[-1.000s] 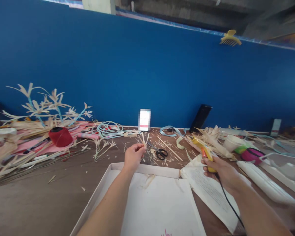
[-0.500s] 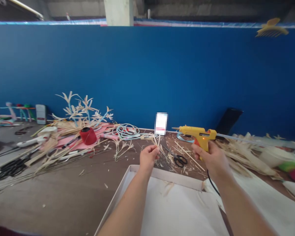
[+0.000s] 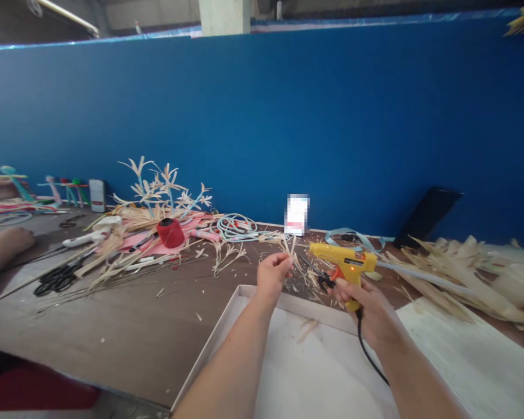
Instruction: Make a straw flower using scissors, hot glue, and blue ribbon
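Note:
My left hand (image 3: 274,276) pinches a few thin pale husk strips (image 3: 289,247) upright between thumb and fingertips. A yellow hot glue gun (image 3: 343,258) is gripped by its handle in my right hand (image 3: 367,302), its nozzle pointing left, close to the strips. A glue stick (image 3: 423,276) runs out of its back, and a black cord (image 3: 371,358) hangs from the handle. Black-handled scissors (image 3: 325,281) appear right by my right fingers; I cannot tell whether the hand touches them. Below both forearms lies a shallow white box lid (image 3: 244,291).
Husk flowers on blue stems (image 3: 168,180), a red thread spool (image 3: 170,233), another pair of scissors (image 3: 56,279) and a white glue gun (image 3: 87,235) are left. A lit phone (image 3: 297,214) leans against the blue partition (image 3: 262,116). Dried husks (image 3: 475,273) lie right. A co-worker's hand (image 3: 15,241) rests far left.
My right hand has lowered the glue gun and brought its nozzle nearer the strips, beside the scissors. The view has shifted, bringing the co-worker's arms into sight at left.

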{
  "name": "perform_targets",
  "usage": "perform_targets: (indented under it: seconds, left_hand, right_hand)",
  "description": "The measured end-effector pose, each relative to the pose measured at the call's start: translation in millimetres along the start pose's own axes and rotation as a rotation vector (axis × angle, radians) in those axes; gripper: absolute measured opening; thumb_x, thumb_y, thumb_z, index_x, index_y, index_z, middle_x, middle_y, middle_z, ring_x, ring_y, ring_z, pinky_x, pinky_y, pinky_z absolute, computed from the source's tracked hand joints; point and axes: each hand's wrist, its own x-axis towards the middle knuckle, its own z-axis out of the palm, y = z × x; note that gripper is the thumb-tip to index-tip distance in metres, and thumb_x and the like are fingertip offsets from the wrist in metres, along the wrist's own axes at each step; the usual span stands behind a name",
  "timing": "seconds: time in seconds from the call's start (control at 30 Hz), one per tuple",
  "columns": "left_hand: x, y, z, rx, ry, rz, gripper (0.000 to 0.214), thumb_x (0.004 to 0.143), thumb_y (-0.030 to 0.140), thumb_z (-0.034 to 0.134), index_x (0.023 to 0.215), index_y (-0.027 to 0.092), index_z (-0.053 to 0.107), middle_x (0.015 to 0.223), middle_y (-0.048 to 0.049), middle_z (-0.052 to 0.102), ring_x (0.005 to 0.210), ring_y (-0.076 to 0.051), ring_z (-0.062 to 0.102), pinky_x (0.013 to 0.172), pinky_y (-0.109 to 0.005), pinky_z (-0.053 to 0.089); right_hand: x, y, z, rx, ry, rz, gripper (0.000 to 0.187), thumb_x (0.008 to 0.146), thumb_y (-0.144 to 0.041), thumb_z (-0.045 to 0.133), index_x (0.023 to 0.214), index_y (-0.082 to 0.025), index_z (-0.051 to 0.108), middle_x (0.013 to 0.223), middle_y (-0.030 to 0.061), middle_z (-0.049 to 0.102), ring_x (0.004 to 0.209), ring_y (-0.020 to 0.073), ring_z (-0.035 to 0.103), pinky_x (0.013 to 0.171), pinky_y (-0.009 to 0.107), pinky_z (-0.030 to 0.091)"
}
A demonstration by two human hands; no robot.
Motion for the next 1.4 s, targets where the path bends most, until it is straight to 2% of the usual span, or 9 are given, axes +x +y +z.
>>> perform_targets:
  seconds: [0.13, 0.23, 0.4, 0.67, 0.8, 1.0, 1.17, 1.23, 1.4]
  left_hand:
    - [0.0, -0.5, 0.2, 0.007, 0.000, 0.007, 0.029, 0.059, 0.033, 0.070, 0.077, 0.011, 0.065, 0.063, -0.0014, 0.059, 0.054, -0.008, 0.051, 0.050, -0.019, 0.041]
    - [-0.5, 0.2, 0.8, 0.031, -0.001, 0.019, 0.029, 0.058, 0.033, 0.070, 0.075, 0.011, 0.065, 0.061, -0.0013, 0.058, 0.053, -0.008, 0.050, 0.049, -0.019, 0.041]
    - [-1.1, 1.6, 1.6, 0.038, -0.008, 0.030, 0.028, 0.058, 0.033, 0.070, 0.074, 0.011, 0.065, 0.061, -0.0011, 0.057, 0.053, -0.008, 0.049, 0.049, -0.019, 0.041]
    - [-1.6, 1.9, 2.0, 0.052, 0.004, 0.021, 0.024, 0.059, 0.032, 0.069, 0.072, 0.012, 0.065, 0.059, -0.0006, 0.057, 0.054, -0.008, 0.049, 0.049, -0.018, 0.041]
    - [-1.6, 2.1, 2.9, 0.042, 0.006, 0.019, 0.026, 0.058, 0.032, 0.069, 0.072, 0.012, 0.065, 0.058, -0.0003, 0.057, 0.052, -0.007, 0.049, 0.049, -0.019, 0.040]
    - [0.1, 0.7, 1.9, 0.056, -0.008, 0.046, 0.025, 0.059, 0.032, 0.068, 0.074, 0.012, 0.065, 0.059, -0.0006, 0.058, 0.052, -0.008, 0.049, 0.048, -0.019, 0.040]
    - [-1.0, 3.0, 1.4, 0.134, 0.004, 0.060, 0.024, 0.062, 0.033, 0.066, 0.075, 0.013, 0.066, 0.058, 0.0001, 0.058, 0.047, -0.007, 0.047, 0.048, -0.020, 0.039]
    - [-1.6, 3.9, 1.9, 0.142, 0.006, 0.063, 0.023, 0.062, 0.033, 0.066, 0.075, 0.013, 0.066, 0.058, 0.0001, 0.058, 0.048, -0.007, 0.047, 0.048, -0.020, 0.040]
    - [-1.8, 3.8, 2.0, 0.140, 0.010, 0.056, 0.024, 0.061, 0.033, 0.067, 0.074, 0.013, 0.066, 0.058, -0.0003, 0.058, 0.047, -0.007, 0.047, 0.047, -0.020, 0.039]
  right_hand:
    - [-2.0, -1.5, 0.1, 0.060, -0.055, 0.044, 0.022, 0.071, -0.027, 0.067, 0.056, -0.018, 0.053, 0.055, -0.0034, 0.044, 0.057, 0.0090, 0.043, 0.082, 0.031, 0.043]
    - [-3.1, -2.5, 0.8, 0.099, -0.073, 0.077, 0.022, 0.072, -0.027, 0.066, 0.056, -0.019, 0.053, 0.054, -0.0039, 0.042, 0.054, 0.0086, 0.041, 0.080, 0.030, 0.045]
    - [-3.7, -1.4, -1.7, 0.193, -0.131, 0.125, 0.025, 0.074, -0.027, 0.063, 0.054, -0.018, 0.051, 0.058, -0.0009, 0.045, 0.060, 0.0114, 0.046, 0.074, 0.031, 0.048]
    - [-3.6, -3.2, -2.1, 0.234, -0.099, 0.141, 0.021, 0.072, -0.025, 0.064, 0.057, -0.019, 0.050, 0.059, -0.0022, 0.042, 0.059, 0.0111, 0.044, 0.073, 0.035, 0.051]
    - [-5.1, -5.8, -1.1, 0.227, -0.137, 0.146, 0.023, 0.072, -0.027, 0.063, 0.056, -0.019, 0.050, 0.060, -0.0009, 0.043, 0.061, 0.0121, 0.045, 0.077, 0.037, 0.050]
    - [-6.7, -9.5, -0.6, 0.338, -0.148, 0.199, 0.018, 0.069, -0.024, 0.063, 0.055, -0.019, 0.054, 0.059, -0.0002, 0.042, 0.062, 0.0135, 0.045, 0.077, 0.039, 0.050]
    - [-7.6, -9.3, 0.0, 0.277, -0.169, 0.194, 0.006, 0.070, -0.026, 0.063, 0.071, -0.020, 0.064, 0.057, -0.0015, 0.043, 0.058, 0.0126, 0.045, 0.077, 0.038, 0.048]
    - [-7.4, -8.1, -0.8, 0.261, -0.180, 0.190, 0.010, 0.070, -0.026, 0.062, 0.079, -0.020, 0.066, 0.059, -0.0020, 0.044, 0.058, 0.0123, 0.045, 0.078, 0.038, 0.046]
    - [-6.2, -8.0, -4.4, 0.398, -0.226, 0.242, 0.009, 0.070, -0.025, 0.061, 0.078, -0.022, 0.064, 0.058, -0.0039, 0.039, 0.054, 0.0095, 0.041, 0.074, 0.033, 0.046]
